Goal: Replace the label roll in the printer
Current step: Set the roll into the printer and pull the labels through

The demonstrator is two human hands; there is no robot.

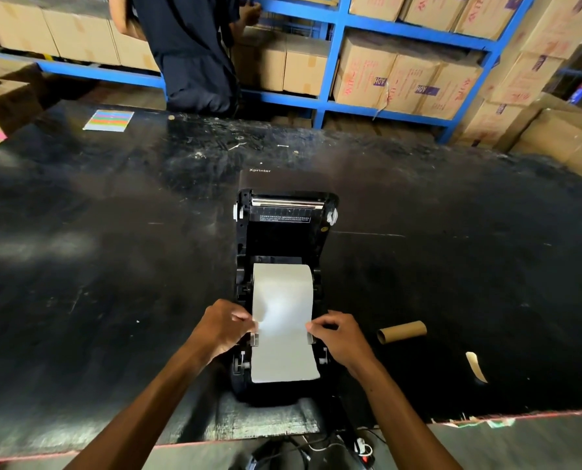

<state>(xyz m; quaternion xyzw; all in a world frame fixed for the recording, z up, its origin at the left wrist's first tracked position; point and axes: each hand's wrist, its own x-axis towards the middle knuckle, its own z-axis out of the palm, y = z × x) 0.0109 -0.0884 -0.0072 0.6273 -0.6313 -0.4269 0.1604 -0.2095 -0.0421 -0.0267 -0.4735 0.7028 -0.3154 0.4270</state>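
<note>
A black label printer (284, 232) stands open on the black table, its lid tilted back away from me. A white label roll (283, 279) sits inside, and its paper strip (284, 354) runs toward me over the front. My left hand (223, 325) pinches the strip's left edge near the grey paper guide. My right hand (340, 334) pinches the right edge by the other guide. An empty brown cardboard core (401, 331) lies on the table to the right of the printer.
A torn scrap of backing paper (476, 366) lies right of the core. A coloured sticker sheet (108, 120) lies at the far left of the table (113, 266). A person in dark clothes (194, 52) stands beyond, at blue shelves (337, 56) of cardboard boxes. Cables (333, 446) hang below the table's near edge.
</note>
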